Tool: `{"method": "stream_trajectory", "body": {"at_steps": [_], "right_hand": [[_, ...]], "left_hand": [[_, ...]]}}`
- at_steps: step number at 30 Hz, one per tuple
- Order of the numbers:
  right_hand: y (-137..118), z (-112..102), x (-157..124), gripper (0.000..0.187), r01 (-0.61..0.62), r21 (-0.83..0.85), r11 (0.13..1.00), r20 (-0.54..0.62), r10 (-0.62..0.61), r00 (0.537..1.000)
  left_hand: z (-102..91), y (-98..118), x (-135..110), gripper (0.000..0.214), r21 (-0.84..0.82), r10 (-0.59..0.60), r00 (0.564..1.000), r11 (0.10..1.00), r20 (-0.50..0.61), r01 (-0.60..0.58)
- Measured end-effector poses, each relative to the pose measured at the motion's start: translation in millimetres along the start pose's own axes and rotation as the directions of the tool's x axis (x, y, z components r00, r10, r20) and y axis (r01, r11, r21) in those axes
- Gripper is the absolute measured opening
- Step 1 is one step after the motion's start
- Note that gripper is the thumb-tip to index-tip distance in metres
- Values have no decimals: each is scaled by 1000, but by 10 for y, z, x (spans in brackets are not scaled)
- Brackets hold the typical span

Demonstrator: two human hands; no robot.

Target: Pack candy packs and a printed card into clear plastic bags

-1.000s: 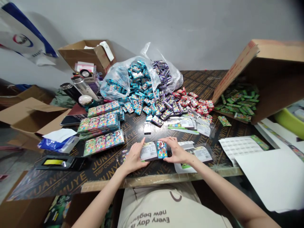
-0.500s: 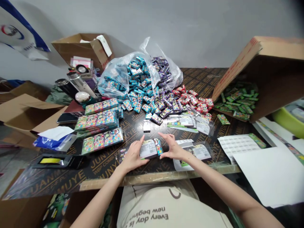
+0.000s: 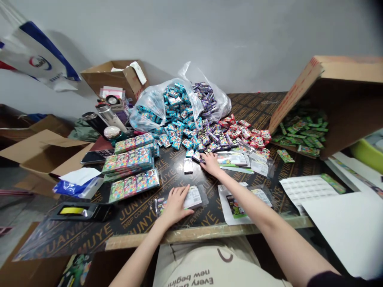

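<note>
Lying open, left hand covers a crosswise clear packet; curled right hand touches sachets.

Black plywood table: repeating gold lettering. Teal-blue foil packets, purple foil packets and red foil packets noted in adjoining heaps. Green foil packets lie beneath a brown cardboard box with red print. Clear sleeve carries a white label.

tipped cardbd box w/ green pkts on rt
</note>
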State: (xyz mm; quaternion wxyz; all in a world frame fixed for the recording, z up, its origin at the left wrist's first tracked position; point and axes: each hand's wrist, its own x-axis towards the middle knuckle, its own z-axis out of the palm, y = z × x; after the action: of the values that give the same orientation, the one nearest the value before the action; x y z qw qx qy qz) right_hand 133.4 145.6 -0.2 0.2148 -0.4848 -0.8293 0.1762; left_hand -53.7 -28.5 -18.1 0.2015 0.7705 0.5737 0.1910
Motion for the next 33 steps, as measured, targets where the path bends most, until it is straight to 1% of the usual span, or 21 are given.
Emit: {"method": "stream_trajectory", "body": {"at_steps": [3, 5, 6, 8, 9, 10, 11, 12, 13, 14, 16, 18, 19, 21, 22, 23, 24, 25, 27, 31, 33], "right_hand": [[-115, -60, -91, 24, 72, 71, 995, 63, -77, 995], [-212, -145, -239, 27, 112, 185, 976, 201, -149, 968], [-255, -195, -322, 32, 126, 272, 954, 310, -211, 927], [-321, -294, -485, 37, 108, 445, 889, 504, -348, 791], [-346, -336, -562, 37, 81, 497, 864, 542, -381, 749], [-367, -370, -636, 36, 64, 512, 856, 526, -372, 765], [-387, -398, -706, 39, 62, 502, 863, 463, -329, 823], [-406, -418, -772, 48, 76, 473, 878, 364, -273, 891], [-427, -432, -833, 62, 104, 437, 893, 258, -236, 937], [-447, -439, -890, 76, 145, 398, 906, 175, -231, 957], [-477, -433, -986, 87, 238, 344, 908, 109, -291, 951], [-469, -400, -1051, 78, 279, 329, 902, 84, -323, 943], [-444, -375, -1071, 72, 276, 319, 907, 54, -308, 950], [-351, -314, -1091, 67, 242, 266, 933, -5, -250, 968], [-291, -282, -1096, 66, 224, 223, 949, -14, -226, 974], [-230, -251, -1101, 67, 209, 173, 962, -9, -210, 978], [-173, -224, -1108, 68, 200, 125, 972, 10, -203, 979], [-125, -201, -1118, 70, 197, 83, 977, 39, -201, 979], [-71, -173, -1145, 74, 210, 47, 976, 104, -214, 971], [-83, -193, -1183, 77, 259, 160, 952, 172, -286, 943], [-98, -219, -1169, 79, 275, 244, 930, 191, -323, 927]], "left_hand": [[-84, 31, 50, 80, -145, -125, 982, 984, -139, 105], [-166, 105, 106, 76, -366, -259, 944, 914, -204, 172], [-199, 158, 140, 70, -487, -312, 935, 851, -167, 197], [-232, 279, 210, 52, -687, -341, 939, 674, 36, 271], [-228, 340, 241, 42, -750, -326, 934, 579, 145, 319], [-214, 396, 268, 35, -789, -310, 924, 498, 225, 359], [-190, 442, 291, 34, -814, -306, 914, 437, 267, 384], [-162, 478, 308, 34, -830, -320, 907, 398, 274, 391], [-134, 501, 321, 36, -842, -344, 903, 378, 259, 385], [-108, 514, 329, 37, -848, -363, 900, 373, 240, 376], [-75, 508, 331, 41, -848, -374, 900, 380, 224, 369], [-71, 466, 310, 43, -844, -366, 903, 390, 224, 368], [-75, 433, 289, 43, -824, -355, 915, 448, 193, 347], [-84, 345, 230, 51, -672, -290, 955, 696, 62, 255], [-83, 294, 194, 63, -517, -223, 975, 835, -2, 190], [-75, 242, 158, 76, -330, -144, 989, 936, -36, 124], [-63, 193, 123, 89, -157, -74, 997, 985, -34, 68], [-46, 151, 92, 97, -37, -34, 999, 999, -8, 33], [-17, 95, 49, 101, 69, 1, 1000, 998, 29, -3], [-27, 103, 39, 102, 46, 24, 1000, 999, -18, -23], [-60, 136, 56, 103, 9, 52, 999, 999, -9, -51]]}}
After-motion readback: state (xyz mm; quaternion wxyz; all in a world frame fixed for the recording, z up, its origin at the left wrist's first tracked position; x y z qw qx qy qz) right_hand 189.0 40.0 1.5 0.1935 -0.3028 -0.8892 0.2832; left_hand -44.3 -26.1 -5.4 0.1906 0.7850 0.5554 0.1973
